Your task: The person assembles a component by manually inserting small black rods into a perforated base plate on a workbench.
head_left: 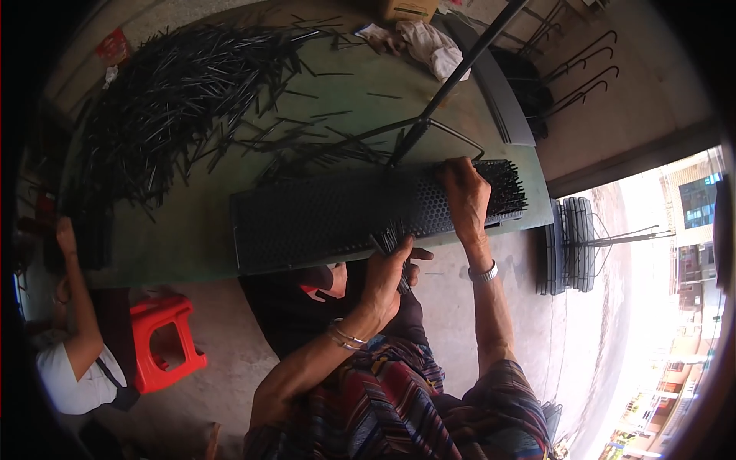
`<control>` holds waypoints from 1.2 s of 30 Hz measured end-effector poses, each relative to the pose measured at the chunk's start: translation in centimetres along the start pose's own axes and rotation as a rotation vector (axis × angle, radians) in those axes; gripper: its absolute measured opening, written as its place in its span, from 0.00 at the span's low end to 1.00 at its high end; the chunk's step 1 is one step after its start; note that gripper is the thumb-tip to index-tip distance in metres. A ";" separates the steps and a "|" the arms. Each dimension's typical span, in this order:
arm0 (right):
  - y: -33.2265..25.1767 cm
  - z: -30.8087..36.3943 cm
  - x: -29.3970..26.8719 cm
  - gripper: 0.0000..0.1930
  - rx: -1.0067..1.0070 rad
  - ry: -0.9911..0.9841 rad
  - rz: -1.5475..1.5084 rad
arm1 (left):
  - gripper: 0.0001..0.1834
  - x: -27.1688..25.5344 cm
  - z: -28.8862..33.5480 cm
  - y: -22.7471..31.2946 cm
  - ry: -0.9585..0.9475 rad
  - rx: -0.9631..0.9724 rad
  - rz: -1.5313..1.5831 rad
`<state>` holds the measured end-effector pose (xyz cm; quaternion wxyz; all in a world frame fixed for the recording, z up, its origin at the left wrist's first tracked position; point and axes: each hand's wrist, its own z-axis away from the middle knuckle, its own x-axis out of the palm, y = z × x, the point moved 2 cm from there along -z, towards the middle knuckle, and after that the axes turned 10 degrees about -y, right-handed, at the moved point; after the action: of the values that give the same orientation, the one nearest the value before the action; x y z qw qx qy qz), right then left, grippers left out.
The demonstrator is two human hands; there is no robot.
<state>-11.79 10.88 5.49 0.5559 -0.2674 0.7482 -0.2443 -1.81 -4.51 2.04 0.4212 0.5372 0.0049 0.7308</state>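
In front of me lies a long black perforated tray (322, 207), its face covered in small round holes. Thin black rods (506, 188) stand packed upright in its right end. My left hand (383, 280) is closed around a bundle of similar thin black rods (389, 236) at the tray's near edge. Just left of the packed end, my right hand (466, 192) is down at the tray with its fingers pinched together. What sits between those fingertips is hidden.
A large heap of black rods (176, 100) covers the far left of the green table (345, 84). A dark metal pole (460, 73) slants over the tray. Crumpled white cloth (433, 46) lies at the back. Another person's arm (80, 307) and a red stool (165, 345) are at left.
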 end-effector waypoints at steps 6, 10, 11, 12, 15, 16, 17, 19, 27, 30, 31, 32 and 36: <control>-1.2 -0.6 0.0 0.06 -0.061 0.045 0.314 | 0.09 0.0 -0.2 -0.1 0.007 0.090 -0.011; -0.6 -1.2 -0.2 0.07 -0.031 -0.079 0.362 | 0.10 0.0 0.0 -0.1 0.028 0.014 0.014; -0.6 -1.1 -0.3 0.08 -0.026 -0.077 0.363 | 0.10 0.1 0.0 -0.2 0.033 0.019 0.014; -0.5 -1.0 -0.3 0.08 -0.028 -0.076 0.361 | 0.11 0.0 0.0 -0.2 0.040 0.028 0.014; -0.9 0.2 -0.4 0.11 -0.202 -0.041 0.251 | 0.13 -0.5 0.1 0.0 -0.004 0.034 -0.001; -1.2 1.0 -0.9 0.11 -0.063 -0.213 0.100 | 0.13 -0.6 0.2 0.0 -0.006 0.031 0.001; -1.6 1.9 -1.3 0.12 0.077 -0.382 -0.054 | 0.12 -0.5 0.3 0.0 -0.011 0.038 -0.003; -3.4 3.4 -1.9 0.11 0.122 -0.640 -0.157 | 0.12 -0.1 0.4 0.1 -0.022 0.043 -0.015; -3.7 4.4 -2.5 0.09 0.251 -0.746 -0.447 | 0.11 0.7 1.2 0.5 -0.052 -0.038 -0.217; -3.3 4.5 -2.5 0.08 0.241 -0.745 -0.482 | 0.12 0.9 1.3 0.8 -0.086 -0.027 -0.287; -3.4 4.4 -2.7 0.07 0.202 -0.750 -0.487 | 0.12 0.8 1.3 0.7 -0.085 -0.028 -0.287; -3.6 4.4 -2.9 0.07 0.164 -0.754 -0.491 | 0.12 0.6 1.2 0.5 -0.084 -0.023 -0.267; -3.4 4.2 -3.7 0.07 0.202 -0.755 -0.537 | 0.15 0.8 1.1 0.7 -0.029 -0.032 -0.168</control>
<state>-6.46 10.53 9.21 0.7295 -0.4660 0.3706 -0.3366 -1.38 -4.98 3.45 0.4897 0.5384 0.0323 0.6850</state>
